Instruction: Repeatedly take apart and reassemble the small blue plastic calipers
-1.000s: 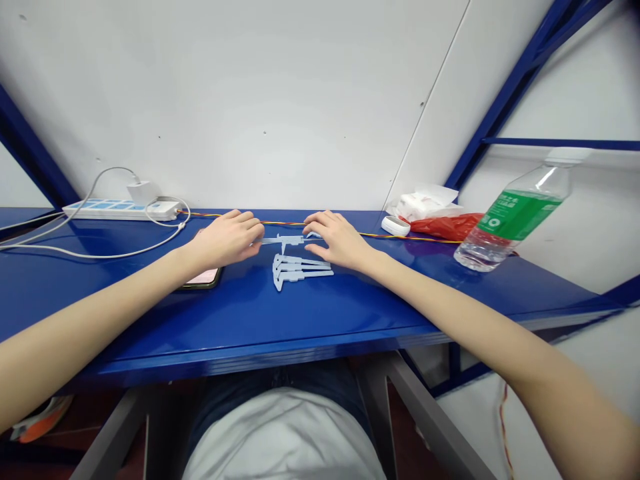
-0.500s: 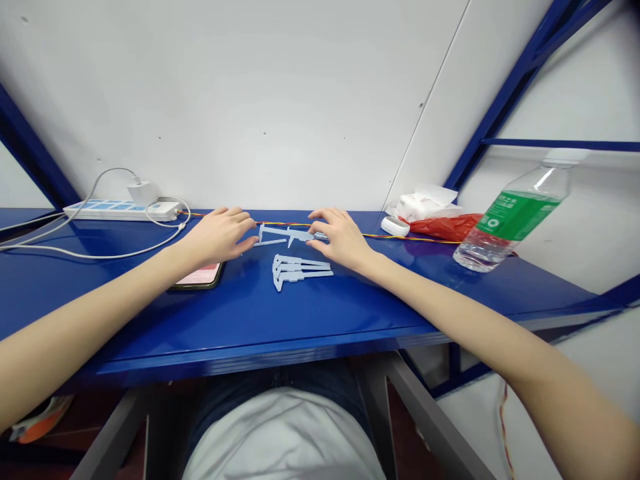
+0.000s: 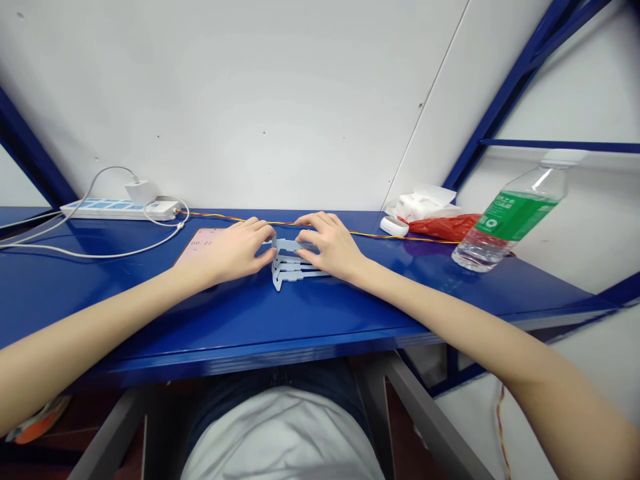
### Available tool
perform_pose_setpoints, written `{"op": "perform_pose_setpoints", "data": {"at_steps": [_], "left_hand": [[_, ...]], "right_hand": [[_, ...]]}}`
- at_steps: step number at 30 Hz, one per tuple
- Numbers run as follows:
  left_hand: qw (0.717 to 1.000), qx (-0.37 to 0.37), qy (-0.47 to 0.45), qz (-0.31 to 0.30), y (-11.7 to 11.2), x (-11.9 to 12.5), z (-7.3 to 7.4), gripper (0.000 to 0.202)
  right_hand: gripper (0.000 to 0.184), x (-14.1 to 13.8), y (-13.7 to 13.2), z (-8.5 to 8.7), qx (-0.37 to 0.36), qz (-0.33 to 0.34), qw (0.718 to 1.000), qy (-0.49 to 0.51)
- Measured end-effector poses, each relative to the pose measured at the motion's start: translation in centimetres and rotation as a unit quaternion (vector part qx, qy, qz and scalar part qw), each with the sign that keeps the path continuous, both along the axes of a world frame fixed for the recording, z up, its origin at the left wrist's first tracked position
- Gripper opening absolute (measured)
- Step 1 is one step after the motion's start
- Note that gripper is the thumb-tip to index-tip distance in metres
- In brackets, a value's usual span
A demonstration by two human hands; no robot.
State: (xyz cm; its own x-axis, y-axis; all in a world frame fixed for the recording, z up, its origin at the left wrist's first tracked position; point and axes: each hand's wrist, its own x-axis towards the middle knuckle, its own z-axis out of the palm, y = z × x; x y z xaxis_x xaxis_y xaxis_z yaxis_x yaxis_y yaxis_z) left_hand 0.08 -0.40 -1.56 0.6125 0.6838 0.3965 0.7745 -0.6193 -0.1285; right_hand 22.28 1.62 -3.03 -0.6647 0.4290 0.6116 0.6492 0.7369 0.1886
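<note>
Several pale blue-grey plastic vernier calipers [image 3: 293, 275] lie in an overlapping row on the blue table, jaws to the left. Just behind them is another caliper [image 3: 287, 245] of the same kind, level with the row's back edge. My left hand [image 3: 240, 248] has thumb and forefinger closed on its jaw end. At the other end, my right hand [image 3: 333, 248] pinches the beam, hiding its tip and the right ends of the row. A phone [image 3: 193, 245] with a pink screen showing a timer is partly under my left wrist.
A white power strip [image 3: 115, 209] with a plugged-in charger [image 3: 141, 192] and white cable stands at the back left. Red-yellow wires run along the wall. To the right are a small white device [image 3: 395, 226], tissues [image 3: 425, 203], a red bag [image 3: 440, 227] and a water bottle [image 3: 517, 217].
Both hands have moved nearer the row of calipers, the left one rightward. The separate caliper, earlier spread open farther back, now lies close behind the row with its slider nearer the jaw end.
</note>
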Motion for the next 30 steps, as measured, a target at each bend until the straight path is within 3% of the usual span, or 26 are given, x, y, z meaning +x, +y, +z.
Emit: {"op": "perform_pose_setpoints", "data": {"at_steps": [5,8,16,20,26,30], "left_hand": [[0.991,-0.096,-0.089,0.039,-0.6,0.8,0.3,0.01],[0.986,-0.114,-0.114,0.05,-0.6,1.0,0.3,0.005],[0.986,-0.094,-0.12,0.067,0.5,-0.2,0.0,0.024],[0.991,-0.035,-0.068,0.113,1.2,-1.4,0.2,0.026],[0.998,-0.044,0.045,0.019,0.0,-0.2,-0.3,0.023],[0.994,-0.034,0.104,0.022,0.0,0.1,-0.9,0.027]], "right_hand": [[0.006,-0.5,-0.4,-0.1,0.04,0.032,0.999,0.001],[0.006,-0.6,-0.5,-0.1,0.055,0.044,0.997,0.009],[0.007,-0.1,0.1,0.0,0.033,0.017,0.999,0.019],[0.01,0.3,0.9,-0.2,-0.019,-0.02,0.998,0.062],[0.011,-0.1,0.6,-0.3,-0.075,-0.026,0.995,0.053],[0.012,0.0,0.9,-0.4,-0.128,-0.057,0.989,0.039]]}}
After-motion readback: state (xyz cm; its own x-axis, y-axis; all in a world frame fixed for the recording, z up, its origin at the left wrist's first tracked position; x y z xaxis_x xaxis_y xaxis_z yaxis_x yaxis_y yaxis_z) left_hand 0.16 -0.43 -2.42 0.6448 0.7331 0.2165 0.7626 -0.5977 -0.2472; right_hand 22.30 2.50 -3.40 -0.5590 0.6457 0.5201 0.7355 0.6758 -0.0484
